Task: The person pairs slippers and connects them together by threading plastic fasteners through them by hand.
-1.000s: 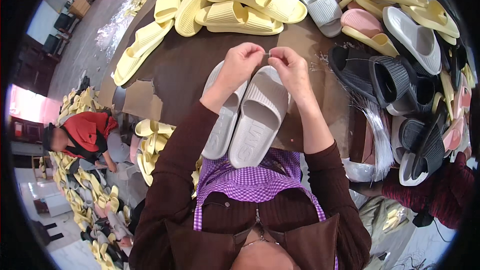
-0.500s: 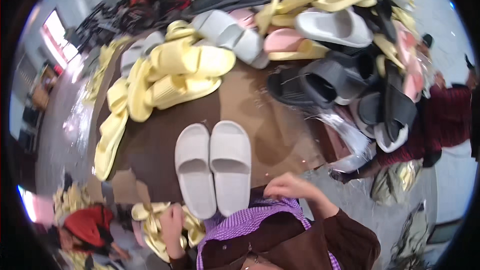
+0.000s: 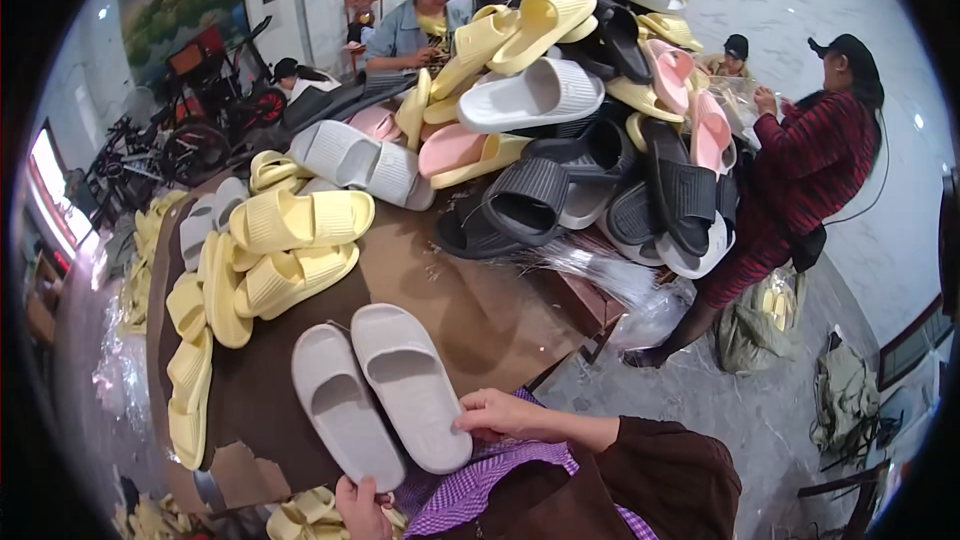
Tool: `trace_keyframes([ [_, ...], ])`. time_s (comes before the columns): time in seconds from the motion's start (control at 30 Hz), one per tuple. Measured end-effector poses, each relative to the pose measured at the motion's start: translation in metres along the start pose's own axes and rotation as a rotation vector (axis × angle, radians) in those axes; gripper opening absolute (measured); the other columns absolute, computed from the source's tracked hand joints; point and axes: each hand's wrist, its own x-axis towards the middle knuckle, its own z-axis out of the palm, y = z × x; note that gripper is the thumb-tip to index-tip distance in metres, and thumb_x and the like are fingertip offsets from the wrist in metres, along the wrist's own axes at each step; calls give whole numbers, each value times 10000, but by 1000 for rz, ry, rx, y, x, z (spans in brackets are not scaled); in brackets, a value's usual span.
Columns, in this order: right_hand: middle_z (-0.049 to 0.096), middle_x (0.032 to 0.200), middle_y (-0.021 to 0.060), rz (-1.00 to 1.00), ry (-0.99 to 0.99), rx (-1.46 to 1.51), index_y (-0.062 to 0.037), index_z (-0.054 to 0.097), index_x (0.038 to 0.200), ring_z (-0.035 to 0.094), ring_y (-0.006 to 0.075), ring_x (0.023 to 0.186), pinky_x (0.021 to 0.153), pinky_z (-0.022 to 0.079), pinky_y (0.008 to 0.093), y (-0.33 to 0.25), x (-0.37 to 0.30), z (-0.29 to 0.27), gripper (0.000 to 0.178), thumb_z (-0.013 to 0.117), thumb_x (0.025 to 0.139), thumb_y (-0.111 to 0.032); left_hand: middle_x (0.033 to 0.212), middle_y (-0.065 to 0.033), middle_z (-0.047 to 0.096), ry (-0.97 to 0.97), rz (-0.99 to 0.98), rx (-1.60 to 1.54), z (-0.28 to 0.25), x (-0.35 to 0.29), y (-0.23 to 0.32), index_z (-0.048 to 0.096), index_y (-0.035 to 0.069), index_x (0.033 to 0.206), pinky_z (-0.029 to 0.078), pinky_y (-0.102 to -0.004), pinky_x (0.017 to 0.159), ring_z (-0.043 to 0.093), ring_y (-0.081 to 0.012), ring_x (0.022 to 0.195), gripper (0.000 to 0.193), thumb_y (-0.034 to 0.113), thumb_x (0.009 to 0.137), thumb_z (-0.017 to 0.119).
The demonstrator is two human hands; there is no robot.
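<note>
Left hand and right hand pinch the heels of two grey slippers (toes pointing away)

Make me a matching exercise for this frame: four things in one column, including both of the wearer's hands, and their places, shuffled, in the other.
Things
1. left hand
2. right hand
3. bundle of pale strands
4. person in dark red and black clothes

Places
A. standing at the right of the picture
B. at the heel end of the left grey slipper
C. beside the black slippers, near the right edge of the table
D. at the heel end of the right grey slipper

Pairs: 1-B, 2-D, 3-C, 4-A
</note>
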Motion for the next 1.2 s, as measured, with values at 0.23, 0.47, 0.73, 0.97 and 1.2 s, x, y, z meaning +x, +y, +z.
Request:
trace_keyframes([
  [0.23, 598, 823, 49, -275, 13, -5, 13, 592, 963, 553, 111, 738, 642, 441, 248, -17, 38, 16, 264, 622, 825, -210, 844, -78, 603, 233, 338, -236, 55, 52, -27, 508, -36, 1029, 447, -231, 497, 559, -127, 559, 226, 75, 841, 566],
  [0.47, 604, 1053, 114, -432, 81, -56, 45, 541, 1144, 553, 172, 971, 871, 444, 318, -26, 53, 13, 424, 618, 791, -178, 887, -86, 599, -8, 285, -390, 72, 75, -15, 505, -29, 1078, 490, -255, 537, 591, -132, 638, 251, 68, 860, 585],
  [0.73, 578, 1139, 93, -568, 150, -311, 35, 497, 1207, 530, 165, 1042, 913, 426, 322, -97, 8, -21, 452, 593, 803, -143, 900, -68, 584, -185, 436, -172, 48, 90, -15, 507, -33, 1129, 484, -235, 586, 579, -119, 701, 256, 62, 892, 526],
  [0.97, 600, 1058, 96, -915, 470, -27, 47, 529, 1146, 569, 191, 990, 855, 465, 331, -202, -63, -81, 394, 577, 769, -55, 900, -62, 564, 208, 516, 175, 40, 102, -37, 504, -43, 1146, 463, -215, 624, 537, -87, 739, 255, 47, 908, 490],
  [1.2, 579, 978, 111, -1094, 800, 84, 23, 549, 1005, 570, 197, 833, 744, 451, 327, -341, -118, -218, 250, 558, 818, -143, 863, -44, 552, 281, 633, 154, 49, 111, -52, 519, -47, 1129, 454, -209, 618, 516, -81, 714, 250, 3, 885, 492],
])
